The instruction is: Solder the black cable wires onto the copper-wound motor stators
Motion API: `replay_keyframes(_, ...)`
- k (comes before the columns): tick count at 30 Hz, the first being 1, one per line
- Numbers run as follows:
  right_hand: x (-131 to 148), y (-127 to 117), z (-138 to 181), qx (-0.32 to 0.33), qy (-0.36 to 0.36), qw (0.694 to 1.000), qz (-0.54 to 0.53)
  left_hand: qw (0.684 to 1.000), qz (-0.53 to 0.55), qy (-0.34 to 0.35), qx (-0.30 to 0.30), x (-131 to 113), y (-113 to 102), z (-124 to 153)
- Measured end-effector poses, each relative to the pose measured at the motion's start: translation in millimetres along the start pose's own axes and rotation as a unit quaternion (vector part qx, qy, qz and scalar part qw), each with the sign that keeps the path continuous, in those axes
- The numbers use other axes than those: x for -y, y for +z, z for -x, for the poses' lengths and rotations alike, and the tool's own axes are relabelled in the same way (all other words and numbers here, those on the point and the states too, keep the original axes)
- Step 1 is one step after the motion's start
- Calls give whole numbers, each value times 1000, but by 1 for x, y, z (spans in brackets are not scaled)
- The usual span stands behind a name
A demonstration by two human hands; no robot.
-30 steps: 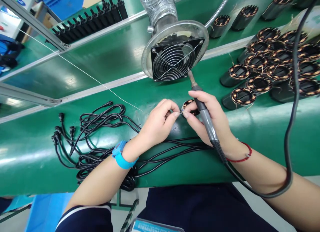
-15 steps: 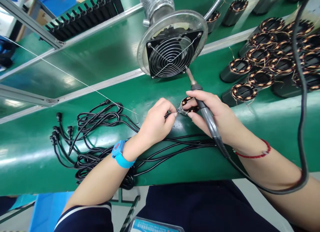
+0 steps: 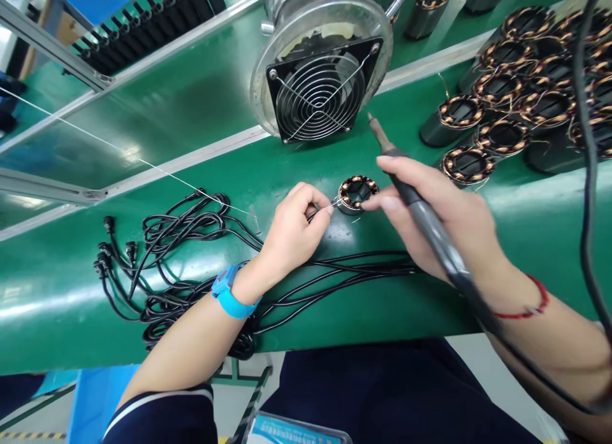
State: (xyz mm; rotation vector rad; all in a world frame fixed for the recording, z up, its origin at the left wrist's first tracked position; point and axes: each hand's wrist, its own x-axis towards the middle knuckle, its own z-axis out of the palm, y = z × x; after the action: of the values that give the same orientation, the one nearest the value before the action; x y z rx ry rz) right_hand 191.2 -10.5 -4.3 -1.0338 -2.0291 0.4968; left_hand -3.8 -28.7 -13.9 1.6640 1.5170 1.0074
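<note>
Wound copper ring (image 3: 350,204) sits on the green surface (image 3: 530,240), mouth up, between your hands. Your left hand (image 3: 297,222) lies just left of it, grip pinching a dark lead (image 3: 312,216); thin wires (image 3: 336,203) span from fingertips to the ring's left rim. Your right hand (image 3: 442,208) clasps the soldering iron (image 3: 430,221), its long axis slanting up-left, tip beyond the ring; one fingertip appears to touch the right rim.
</note>
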Motion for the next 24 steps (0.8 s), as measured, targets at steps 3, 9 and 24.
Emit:
replay_keyframes(3,3,-8,15,-50,-22,998,-42,1000,-2,-8,-3,1,1,-1)
replay_keyframes(9,-6,-2,31,-122,-108,983,-81,1000,-3,-12,3,2,2,-2)
replay_keyframes(24,-4,-1,27,-83,-137,982,-102,1000,6,-14,4,2,2,-1)
